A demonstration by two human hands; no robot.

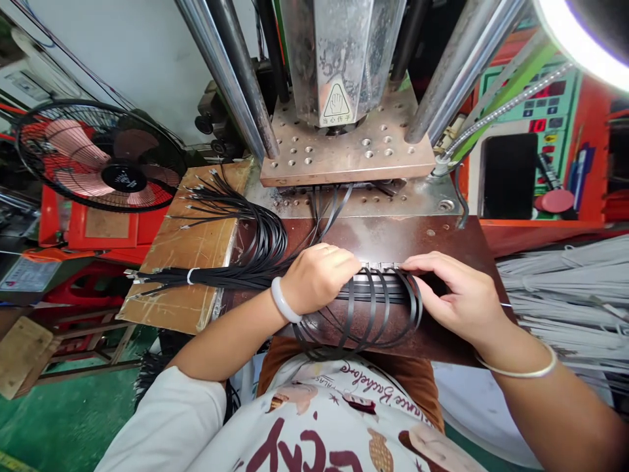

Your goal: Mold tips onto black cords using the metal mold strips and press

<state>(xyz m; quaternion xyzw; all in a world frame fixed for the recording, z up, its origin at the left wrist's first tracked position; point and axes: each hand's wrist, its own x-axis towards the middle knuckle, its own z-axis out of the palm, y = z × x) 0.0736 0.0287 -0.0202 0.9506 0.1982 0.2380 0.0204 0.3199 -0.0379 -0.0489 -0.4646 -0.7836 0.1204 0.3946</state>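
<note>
Several flat black cables (371, 301) loop down from a slim metal bar fixture (381, 267) on the brown work table. My left hand (319, 278) is closed over the bar's left end, with its fingers curled and their tips hidden. At the right end, my right hand (457, 295) has thumb and forefinger closed about a black cable beside the bar. A thick bundle of black cables (236, 275), bound with a white tie (193, 276), runs left from under my left hand. More cables (265, 229) curve across a cardboard sheet (196, 242).
Above the table stands a press with a drilled metal plate (344, 164) and a hand-warning label (337, 105). A fan (122, 177) is at left. On the right are a control panel (553, 98), a phone (508, 174) and grey cable bundles (570, 295).
</note>
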